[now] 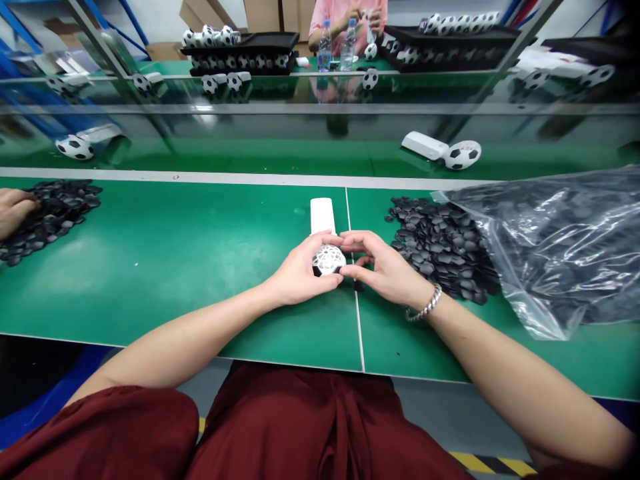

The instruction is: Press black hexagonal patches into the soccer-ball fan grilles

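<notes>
My left fingers (325, 285), right fingers (359, 272) half-curled, holding white lattice ball (327, 256) from both sides, probably to steady it.

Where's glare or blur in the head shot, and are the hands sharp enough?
Head view: pale glare on the green table at left, bright streaks on the plastic bag; head view: far-left soccer-ball piece looks smeared; head view: left hand, right hand and white latticed ball fairly sharp.
</notes>
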`<state>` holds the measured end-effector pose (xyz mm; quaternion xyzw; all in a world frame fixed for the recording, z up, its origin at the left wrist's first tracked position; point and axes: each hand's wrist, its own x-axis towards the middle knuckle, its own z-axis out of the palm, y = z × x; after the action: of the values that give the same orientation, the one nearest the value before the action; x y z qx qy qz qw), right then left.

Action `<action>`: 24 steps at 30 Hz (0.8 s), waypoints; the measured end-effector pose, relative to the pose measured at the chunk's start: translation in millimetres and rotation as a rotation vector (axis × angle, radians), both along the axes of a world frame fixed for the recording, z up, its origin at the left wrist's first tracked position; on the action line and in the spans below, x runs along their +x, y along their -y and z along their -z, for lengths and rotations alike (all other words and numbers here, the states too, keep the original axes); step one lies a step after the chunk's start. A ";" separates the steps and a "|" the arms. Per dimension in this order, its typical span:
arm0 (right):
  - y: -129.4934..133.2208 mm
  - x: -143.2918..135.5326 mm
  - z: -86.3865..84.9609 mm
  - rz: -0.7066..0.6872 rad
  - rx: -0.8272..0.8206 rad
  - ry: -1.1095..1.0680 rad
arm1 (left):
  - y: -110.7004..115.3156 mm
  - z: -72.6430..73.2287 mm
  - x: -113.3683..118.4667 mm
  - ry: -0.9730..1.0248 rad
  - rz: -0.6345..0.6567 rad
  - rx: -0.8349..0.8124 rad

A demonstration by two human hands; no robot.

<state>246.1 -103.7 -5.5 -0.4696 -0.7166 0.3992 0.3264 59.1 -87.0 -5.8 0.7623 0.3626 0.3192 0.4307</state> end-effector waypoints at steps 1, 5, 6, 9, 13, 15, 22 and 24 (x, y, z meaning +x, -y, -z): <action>0.2 -1.0 0.1 -0.007 -0.031 -0.028 | 0.4 0.3 0.4 0.010 0.001 -0.013; 1.1 -5.5 -1.6 -0.016 -0.126 -0.144 | 1.5 -0.6 0.7 0.003 0.012 -0.040; 1.0 -5.9 -3.1 -0.013 -0.125 -0.143 | 1.6 -0.9 0.5 -0.004 0.010 -0.041; 0.1 -2.3 -10.8 -0.009 -0.091 0.003 | 1.1 -0.9 -0.1 -0.014 0.010 -0.042; -1.7 11.9 -21.3 -0.085 -0.071 0.341 | -0.9 -0.7 -1.0 -0.008 0.040 -0.040; -2.6 18.1 -22.2 -0.154 -0.040 0.494 | -1.5 -1.7 -1.0 -0.028 0.032 -0.009; -3.4 18.8 -17.4 -0.248 -0.015 0.578 | 1.0 -5.4 -0.7 -0.188 -0.056 0.153; -1.7 17.1 -19.8 -0.264 -0.011 0.540 | 2.2 -5.2 -1.1 -0.238 -0.134 0.118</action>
<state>263.2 -102.0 14.2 -0.4632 -0.8303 0.3027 0.0669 58.0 -89.2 -0.6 0.7927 0.4419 0.2754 0.3169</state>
